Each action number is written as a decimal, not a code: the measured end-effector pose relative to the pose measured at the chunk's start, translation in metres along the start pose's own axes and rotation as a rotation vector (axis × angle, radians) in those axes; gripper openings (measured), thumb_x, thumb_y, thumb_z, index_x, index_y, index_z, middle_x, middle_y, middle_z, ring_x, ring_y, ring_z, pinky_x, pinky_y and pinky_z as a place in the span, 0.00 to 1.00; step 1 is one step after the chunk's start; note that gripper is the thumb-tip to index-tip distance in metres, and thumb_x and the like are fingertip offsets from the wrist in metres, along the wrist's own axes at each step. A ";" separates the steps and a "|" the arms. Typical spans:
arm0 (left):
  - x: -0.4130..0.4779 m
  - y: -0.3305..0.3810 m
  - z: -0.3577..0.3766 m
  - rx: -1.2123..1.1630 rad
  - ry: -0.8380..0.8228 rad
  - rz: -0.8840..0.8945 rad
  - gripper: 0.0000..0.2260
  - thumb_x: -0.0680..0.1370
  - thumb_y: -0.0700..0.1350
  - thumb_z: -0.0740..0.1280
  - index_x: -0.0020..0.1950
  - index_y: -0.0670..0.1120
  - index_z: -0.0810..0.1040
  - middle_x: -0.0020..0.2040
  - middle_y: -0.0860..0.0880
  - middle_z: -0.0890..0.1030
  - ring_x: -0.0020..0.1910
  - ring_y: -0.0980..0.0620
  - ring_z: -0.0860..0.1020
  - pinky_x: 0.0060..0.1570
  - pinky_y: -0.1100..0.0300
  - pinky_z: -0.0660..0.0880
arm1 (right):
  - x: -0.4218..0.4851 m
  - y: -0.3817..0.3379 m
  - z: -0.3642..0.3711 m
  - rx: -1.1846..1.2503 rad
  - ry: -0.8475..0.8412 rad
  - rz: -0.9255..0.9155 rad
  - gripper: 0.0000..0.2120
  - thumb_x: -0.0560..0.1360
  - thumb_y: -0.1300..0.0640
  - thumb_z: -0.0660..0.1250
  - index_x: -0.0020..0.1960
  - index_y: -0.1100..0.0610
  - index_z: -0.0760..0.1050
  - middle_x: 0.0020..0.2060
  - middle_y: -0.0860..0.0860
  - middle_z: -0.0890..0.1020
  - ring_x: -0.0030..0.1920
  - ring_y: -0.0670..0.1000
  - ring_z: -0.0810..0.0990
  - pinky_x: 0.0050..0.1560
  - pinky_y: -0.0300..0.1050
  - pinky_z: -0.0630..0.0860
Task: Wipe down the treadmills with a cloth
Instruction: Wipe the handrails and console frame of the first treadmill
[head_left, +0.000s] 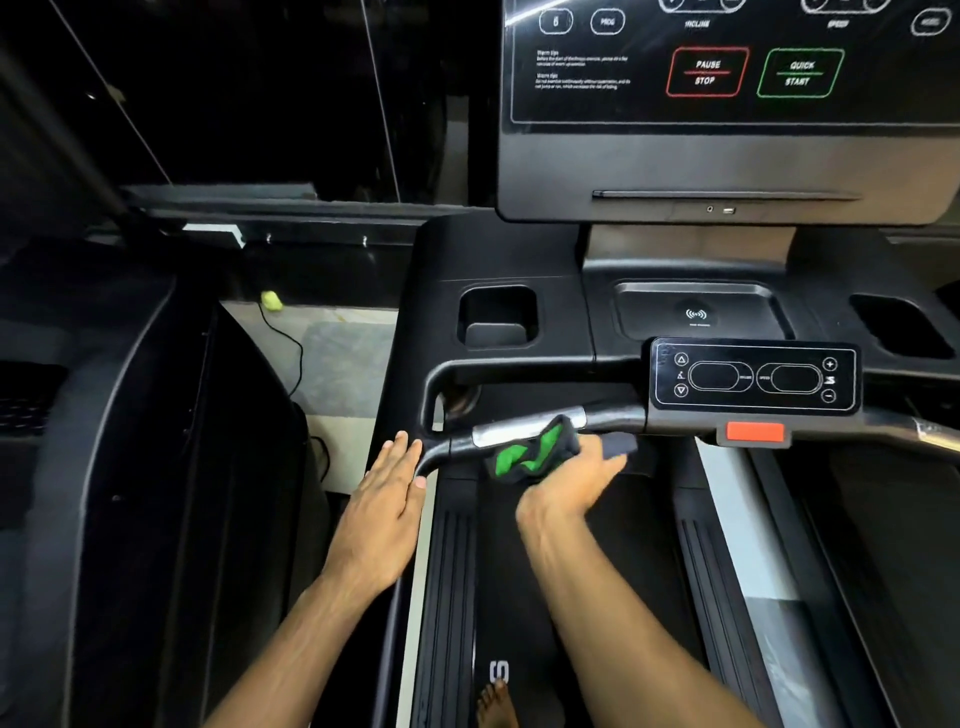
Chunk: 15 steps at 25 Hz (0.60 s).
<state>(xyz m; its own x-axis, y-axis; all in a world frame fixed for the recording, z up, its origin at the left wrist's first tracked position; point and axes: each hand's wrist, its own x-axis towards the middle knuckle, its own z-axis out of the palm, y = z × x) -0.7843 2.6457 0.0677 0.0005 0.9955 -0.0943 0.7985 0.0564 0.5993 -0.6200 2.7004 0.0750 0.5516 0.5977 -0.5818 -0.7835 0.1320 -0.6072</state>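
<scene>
Treadmill handlebar | right hand grips cloth | left hand flat

The cloth lies on the handlebar, left of the small control panel and before the console.

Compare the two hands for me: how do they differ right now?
The left hand lies flat with straight fingers and holds nothing; the right hand is curled round the green and black cloth. The left hand sits at the outer bend of the handlebar, while the right hand holds the cloth against its silver section. Both hands are bare and at the same handlebar.
</scene>
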 end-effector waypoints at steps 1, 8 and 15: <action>0.001 -0.002 0.000 -0.006 0.010 -0.003 0.22 0.84 0.48 0.53 0.78 0.51 0.57 0.78 0.59 0.52 0.74 0.66 0.46 0.72 0.66 0.45 | -0.011 0.017 -0.005 -0.031 -0.069 0.044 0.19 0.75 0.67 0.59 0.61 0.49 0.70 0.41 0.49 0.76 0.36 0.48 0.78 0.35 0.41 0.75; 0.001 -0.006 0.000 -0.157 -0.035 -0.016 0.21 0.84 0.50 0.54 0.78 0.51 0.60 0.78 0.60 0.54 0.75 0.67 0.48 0.71 0.69 0.44 | -0.005 0.045 -0.009 -0.086 -0.133 0.133 0.22 0.72 0.66 0.62 0.64 0.51 0.71 0.46 0.51 0.79 0.40 0.50 0.78 0.46 0.48 0.76; -0.006 -0.011 -0.002 -0.268 -0.047 -0.057 0.21 0.84 0.52 0.53 0.77 0.53 0.61 0.77 0.62 0.55 0.75 0.69 0.49 0.76 0.64 0.47 | -0.036 0.059 -0.060 -1.240 -0.781 -0.022 0.30 0.66 0.61 0.63 0.68 0.50 0.73 0.52 0.50 0.84 0.51 0.54 0.82 0.55 0.49 0.79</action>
<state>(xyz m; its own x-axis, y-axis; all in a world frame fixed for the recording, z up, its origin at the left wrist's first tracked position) -0.7946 2.6390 0.0637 -0.0071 0.9860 -0.1664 0.6104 0.1360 0.7803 -0.6688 2.6390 0.0278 -0.0484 0.9249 -0.3771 0.1885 -0.3623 -0.9128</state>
